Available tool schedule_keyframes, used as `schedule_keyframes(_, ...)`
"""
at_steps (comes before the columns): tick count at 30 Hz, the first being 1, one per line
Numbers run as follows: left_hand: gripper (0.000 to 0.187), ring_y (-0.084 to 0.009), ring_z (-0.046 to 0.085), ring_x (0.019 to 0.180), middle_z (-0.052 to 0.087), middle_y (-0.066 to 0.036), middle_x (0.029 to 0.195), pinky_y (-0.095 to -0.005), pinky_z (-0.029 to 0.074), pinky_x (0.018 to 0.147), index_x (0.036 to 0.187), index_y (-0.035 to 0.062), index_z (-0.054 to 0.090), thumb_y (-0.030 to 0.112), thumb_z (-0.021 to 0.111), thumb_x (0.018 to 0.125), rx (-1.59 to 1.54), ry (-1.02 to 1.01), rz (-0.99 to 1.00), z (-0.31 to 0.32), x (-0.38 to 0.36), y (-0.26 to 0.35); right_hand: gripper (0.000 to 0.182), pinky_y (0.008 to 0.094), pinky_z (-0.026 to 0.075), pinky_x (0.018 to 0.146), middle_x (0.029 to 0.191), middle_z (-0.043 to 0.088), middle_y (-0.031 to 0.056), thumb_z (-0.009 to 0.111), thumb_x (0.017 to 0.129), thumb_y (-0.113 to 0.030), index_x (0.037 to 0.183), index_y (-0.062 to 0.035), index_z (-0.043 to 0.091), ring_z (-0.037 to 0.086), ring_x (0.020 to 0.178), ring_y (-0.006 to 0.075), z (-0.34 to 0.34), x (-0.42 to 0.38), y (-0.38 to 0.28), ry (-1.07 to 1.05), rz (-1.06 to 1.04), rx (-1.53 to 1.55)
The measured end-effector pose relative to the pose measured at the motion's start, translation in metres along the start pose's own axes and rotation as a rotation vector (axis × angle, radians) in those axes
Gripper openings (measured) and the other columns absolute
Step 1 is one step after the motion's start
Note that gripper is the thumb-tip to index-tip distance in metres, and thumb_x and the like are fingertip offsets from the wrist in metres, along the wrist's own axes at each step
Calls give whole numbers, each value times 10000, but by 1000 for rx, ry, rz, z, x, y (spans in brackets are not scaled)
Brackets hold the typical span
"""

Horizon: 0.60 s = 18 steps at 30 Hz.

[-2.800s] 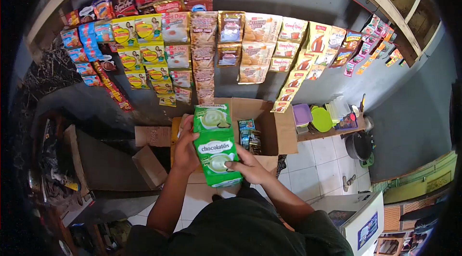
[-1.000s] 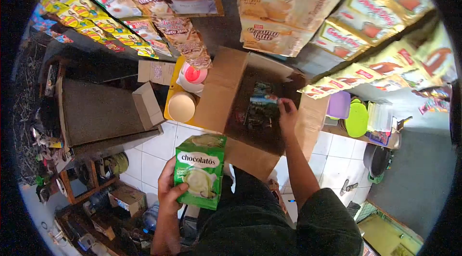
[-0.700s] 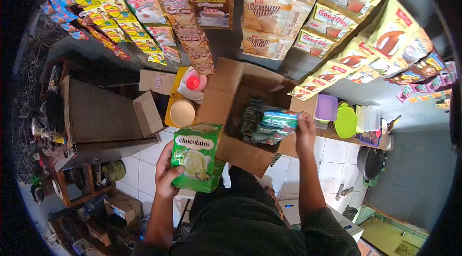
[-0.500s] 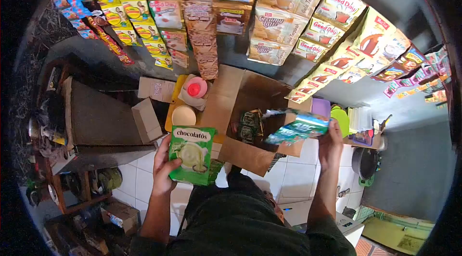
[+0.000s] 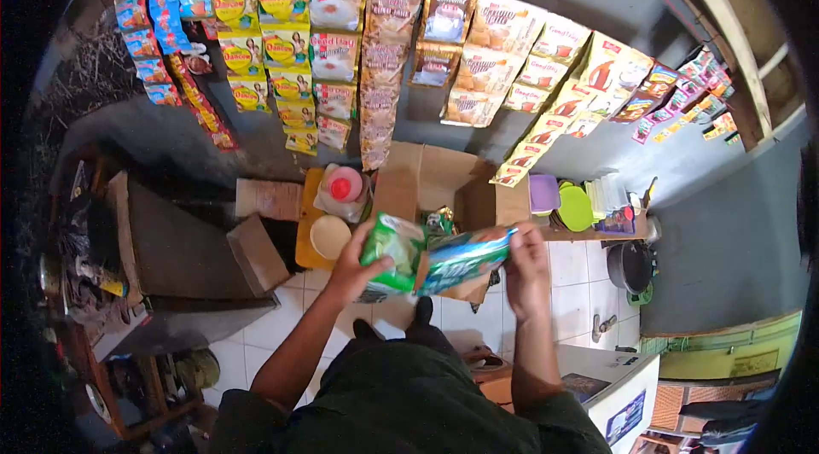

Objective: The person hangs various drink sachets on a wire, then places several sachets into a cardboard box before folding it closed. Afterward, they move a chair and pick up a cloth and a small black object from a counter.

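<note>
In my left hand is a green strip of Chocolatos drink sachets, the thumb lying over its front. My right hand grips the right end of a blue-green strip of ABC sachets, which is blurred by motion. The two strips are close together in front of me, their inner edges nearly meeting. Just behind them stands an open cardboard box, with more dark green sachets partly visible inside. The strips hide the box's front.
Strips of sachets hang along the wall above. A yellow tray with a cream bowl and pink container stands left of the box. Purple and lime-green plastic ware sits on the right shelf. A white box is at lower right.
My right hand has moved left with the ABC strip, and my left hand right with the Chocolatos strip, bringing them together. The camera view has shifted, showing more of the wall and floor.
</note>
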<state>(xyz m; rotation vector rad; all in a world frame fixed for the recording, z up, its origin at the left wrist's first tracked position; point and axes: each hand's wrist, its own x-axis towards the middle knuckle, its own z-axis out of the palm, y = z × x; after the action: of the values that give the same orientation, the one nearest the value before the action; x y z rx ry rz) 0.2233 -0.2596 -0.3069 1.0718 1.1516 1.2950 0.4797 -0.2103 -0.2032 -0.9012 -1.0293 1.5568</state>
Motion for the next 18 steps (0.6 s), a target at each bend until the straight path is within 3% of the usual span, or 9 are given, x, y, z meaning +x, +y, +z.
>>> schedule_keyframes(1,804,-230,445,1223,475,-139,1311,-338,343,1035,1411,4,316,232,758,780,21,-129,8,-5,0,2,161,314,513,713,954,654,126,540,956,-225,984,-74,490,631,866,195,10,-4,11,-12,-33,-22)
schedule_keyframes(2,797,-232,443,1227,468,-142,1318,-339,344,1032,1411,4,315,247,754,791,43,-127,49,-9,-1,-15,141,273,511,676,956,661,111,536,962,-205,986,-75,489,631,838,163,17,-7,24,-23,-63,-44)
schedule_keyframes(4,775,-229,457,1216,487,-140,1300,-343,357,1022,1392,-6,337,244,760,793,-74,-199,-6,-16,-3,-8,119,277,512,677,911,655,65,546,961,-178,981,-71,497,610,802,122,28,-12,40,-74,-74,-63)
schedule_keyframes(6,757,-222,473,1199,503,-135,1280,-338,369,1011,1380,-7,352,242,763,794,-44,-214,-21,-17,-6,-1,112,224,455,704,845,606,5,577,950,-175,959,-76,524,547,773,68,38,-19,50,-73,-78,-96)
schedule_keyframes(8,740,-215,488,1182,519,-130,1261,-333,381,1001,1368,-8,367,239,765,796,-15,-223,-41,-18,-6,5,110,208,429,725,852,601,-3,582,948,-175,950,-77,534,531,791,56,47,-24,53,-115,-32,-24)
schedule_keyframes(12,637,-169,540,1092,558,-107,1177,-298,440,916,1333,13,407,206,740,825,46,-104,-77,-27,0,3,118,233,431,776,902,631,14,570,954,-189,948,-77,534,557,856,76,42,-19,53,-7,-18,105)
schedule_keyframes(14,533,-154,558,1027,568,-96,1115,-287,459,870,1288,21,435,185,701,857,-81,102,-24,-40,3,-3,133,306,480,805,1003,639,76,525,972,-221,1019,-98,501,601,944,159,41,-15,42,27,-40,122)
schedule_keyframes(15,442,-147,567,977,576,-83,1047,-280,466,843,1251,40,449,148,661,879,-43,205,6,-39,-2,12,121,295,470,814,1008,636,71,528,972,-211,1010,-99,500,596,940,152,39,-12,37,81,-38,170)
schedule_keyframes(18,358,-149,574,966,591,-75,1024,-282,465,846,1217,52,472,134,621,901,-134,153,39,-43,-7,40,111,298,470,839,1029,626,80,529,971,-202,1010,-104,494,594,979,169,34,-4,27,122,-75,261)
